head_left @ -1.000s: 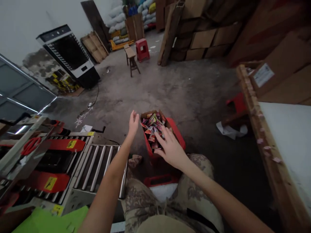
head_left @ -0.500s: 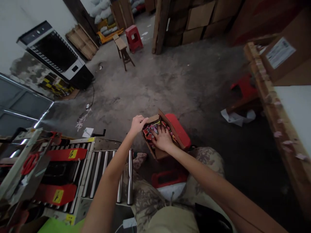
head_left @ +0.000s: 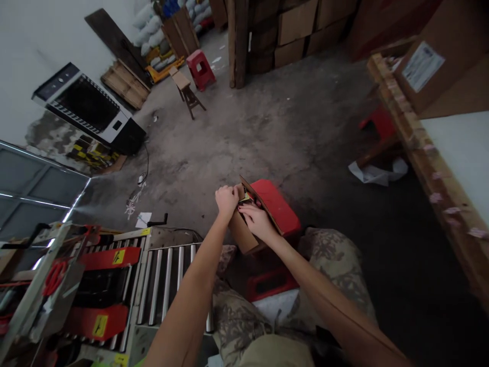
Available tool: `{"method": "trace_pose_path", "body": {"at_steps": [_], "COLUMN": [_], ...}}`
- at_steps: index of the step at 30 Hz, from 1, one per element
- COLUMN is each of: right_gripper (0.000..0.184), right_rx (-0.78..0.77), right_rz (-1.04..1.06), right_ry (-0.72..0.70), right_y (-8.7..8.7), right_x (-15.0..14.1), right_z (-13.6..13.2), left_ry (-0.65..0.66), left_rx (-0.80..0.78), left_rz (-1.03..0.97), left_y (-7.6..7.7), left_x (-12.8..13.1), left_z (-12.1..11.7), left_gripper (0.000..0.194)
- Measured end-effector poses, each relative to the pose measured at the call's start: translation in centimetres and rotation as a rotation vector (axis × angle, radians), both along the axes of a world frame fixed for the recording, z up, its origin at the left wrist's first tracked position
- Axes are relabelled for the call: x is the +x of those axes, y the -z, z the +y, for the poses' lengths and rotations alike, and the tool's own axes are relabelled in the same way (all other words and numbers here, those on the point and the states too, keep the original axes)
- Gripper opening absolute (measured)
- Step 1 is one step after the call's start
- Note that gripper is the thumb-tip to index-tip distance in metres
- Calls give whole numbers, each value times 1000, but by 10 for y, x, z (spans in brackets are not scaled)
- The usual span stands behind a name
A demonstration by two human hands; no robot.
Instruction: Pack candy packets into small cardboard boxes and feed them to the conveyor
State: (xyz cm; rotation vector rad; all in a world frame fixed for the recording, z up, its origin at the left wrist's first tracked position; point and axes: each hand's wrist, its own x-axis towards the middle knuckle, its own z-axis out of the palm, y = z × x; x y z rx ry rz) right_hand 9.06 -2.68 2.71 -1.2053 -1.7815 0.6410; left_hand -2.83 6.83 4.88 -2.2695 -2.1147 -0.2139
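A small cardboard box [head_left: 241,233] of colourful packets stands on a red plastic stool [head_left: 275,205] in front of my knees. My left hand [head_left: 226,200] is closed on the box's left top flap and folds it over the packets. Flat on the top of the box lies my right hand [head_left: 255,220], its fingers pressed on the packets and flap. Only a sliver of the packets [head_left: 247,197] still shows between my hands.
A roller conveyor [head_left: 168,285] with a red taping machine [head_left: 91,290] stands at my left. A second red stool [head_left: 269,282] lies under my legs. A wooden table edge [head_left: 420,153] runs along the right, with crumpled paper [head_left: 376,172] on the concrete floor.
My hands went from hovering open over the open box to closing its flaps. The left hand gripped the left flap and folded it inward; the packets are now mostly covered.
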Motion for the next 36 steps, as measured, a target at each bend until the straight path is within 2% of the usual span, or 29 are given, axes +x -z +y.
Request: {"method": "trace_pose_path", "body": {"at_steps": [3, 5, 8, 12, 15, 17, 20, 22, 25, 27, 28, 30, 32, 34, 36], "right_gripper": [41, 44, 59, 68, 66, 61, 59, 54, 45, 40, 41, 58, 87, 112, 120], "right_rx": [103, 125, -14, -245, -347, -352, -217, -111, 29, 68, 19, -187, -366, -410, -381], "right_rz": [-2, -46, -77, -39, -18, -15, -99, -173, -189, -150, -137, -178, -321, -501, -627], "right_ry": [26, 68, 152, 258, 266, 240, 205, 161, 117, 207, 280, 345, 248, 151, 167], "right_y": [-17, -22, -12, 10, 14, 11, 1, -13, -45, -65, -73, -77, -68, -52, -38], "right_x": [-3, -7, -14, -17, -13, -13, -16, -17, -3, 13, 21, 26, 14, -8, -28], "right_z": [-10, -12, -4, 16, 30, 33, 21, 7, -8, -9, -8, -10, -18, -32, -46], "left_ry": [-8, -4, -9, 4, 12, 3, -19, -25, -25, -31, -34, -48, -97, -184, -271], "left_rx": [-28, -44, -28, -2, 15, 23, 26, 17, -1, 9, 18, 27, 63, 165, 298], "left_rz": [25, 21, -24, -64, -42, -23, 12, 37, 48, 18, -11, -105, -278, -544, -884], "left_y": [1, 0, 0, 0, 1, 1, 0, -1, -1, 0, 1, 4, 5, 5, 5], "left_x": [1, 2, 2, 0, 1, 3, 4, 3, 2, 1, 1, 0, -2, -7, -14], "left_z": [0, -1, -2, -3, -3, -3, -3, -3, -3, -3, -2, -1, 3, 9, 12], "left_gripper": [49, 47, 48, 53, 49, 46, 43, 43, 42, 42, 42, 44, 44, 38, 31]}}
